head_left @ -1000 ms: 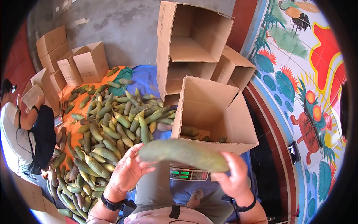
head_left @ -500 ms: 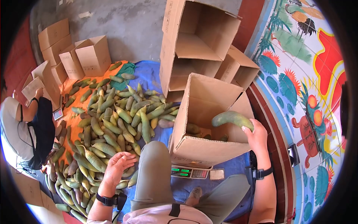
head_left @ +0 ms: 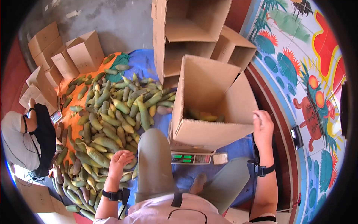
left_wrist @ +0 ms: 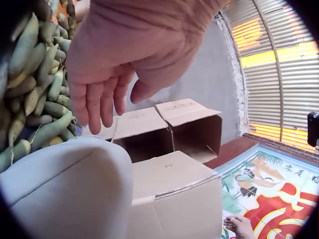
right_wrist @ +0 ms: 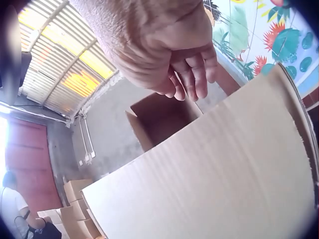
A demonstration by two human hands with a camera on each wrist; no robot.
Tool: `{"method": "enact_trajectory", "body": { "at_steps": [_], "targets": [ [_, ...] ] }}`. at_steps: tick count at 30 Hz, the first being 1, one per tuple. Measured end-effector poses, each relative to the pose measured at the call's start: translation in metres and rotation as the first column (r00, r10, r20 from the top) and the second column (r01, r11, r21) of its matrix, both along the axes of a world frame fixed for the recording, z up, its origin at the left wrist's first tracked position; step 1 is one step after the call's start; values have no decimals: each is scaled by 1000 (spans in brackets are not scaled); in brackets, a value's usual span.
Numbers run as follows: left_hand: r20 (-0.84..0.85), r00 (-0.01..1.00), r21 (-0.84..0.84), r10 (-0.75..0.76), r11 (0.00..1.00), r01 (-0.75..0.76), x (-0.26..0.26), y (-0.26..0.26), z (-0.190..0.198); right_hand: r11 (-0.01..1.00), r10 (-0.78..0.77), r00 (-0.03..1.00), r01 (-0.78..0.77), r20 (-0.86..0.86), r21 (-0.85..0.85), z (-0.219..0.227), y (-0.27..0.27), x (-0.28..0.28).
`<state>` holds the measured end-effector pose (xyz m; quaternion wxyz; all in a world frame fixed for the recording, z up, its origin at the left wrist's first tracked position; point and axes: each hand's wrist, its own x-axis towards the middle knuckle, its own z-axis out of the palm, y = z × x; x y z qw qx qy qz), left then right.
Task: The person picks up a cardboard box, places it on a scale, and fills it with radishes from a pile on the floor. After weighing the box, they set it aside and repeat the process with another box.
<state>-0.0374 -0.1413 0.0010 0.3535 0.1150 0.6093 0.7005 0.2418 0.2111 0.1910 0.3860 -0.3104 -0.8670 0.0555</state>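
An open cardboard box (head_left: pixel 209 128) stands in front of me on a scale with a lit green display (head_left: pixel 182 158). Inside it lie a few green radishes (head_left: pixel 203 115), partly in shadow. My right hand (head_left: pixel 264 127) is at the box's right rim with nothing in it; in the right wrist view its fingers (right_wrist: pixel 197 79) hang loosely bent over the cardboard. Left of my knee, my left hand (head_left: pixel 121 161) hovers by the big pile of green radishes (head_left: pixel 108 123), also holding nothing. The left wrist view shows its fingers (left_wrist: pixel 102 102) relaxed and pointing down.
Stacked boxes (head_left: pixel 160 41) rise behind the open one, their mouths facing right. More boxes (head_left: pixel 85 52) stand by the far wall. A person (head_left: pixel 22 138) sits at the left beside another scale (head_left: pixel 56 116). A tiled mural wall (head_left: pixel 291 74) runs along the right.
Both hands held a radish a second ago; then the right hand alone carried it over the box. Now the right hand has let it go, and the left has drawn back toward the pile.
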Motion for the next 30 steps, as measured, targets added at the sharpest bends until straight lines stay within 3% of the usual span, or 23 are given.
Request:
{"method": "enact_trajectory", "body": {
  "at_steps": [3, 11, 15, 19, 30],
  "targets": [
    [-46, 999, -44, 9, 999, -11, 6, -10, -1, 992, -55, 993, 66, -104, 104, -13, -15, 31],
    [-136, 986, -31, 93, 995, -99, 19, -37, 12, 975, -212, 969, 202, -127, -91, -101, -38, 112],
    [-210, 965, -27, 160, 985, -170, 25, -52, 29, 970, -204, 968, 180, -145, -164, -136, -48, 119],
    [-255, 942, 16, 217, 975, -221, 31, -60, 44, 979, -187, 970, 172, -156, -108, -148, -53, 111],
    [-380, 908, 30, 178, 983, -180, 37, -26, 49, 990, -126, 992, 125, -22, -64, -163, -60, 118]
  ]
}}
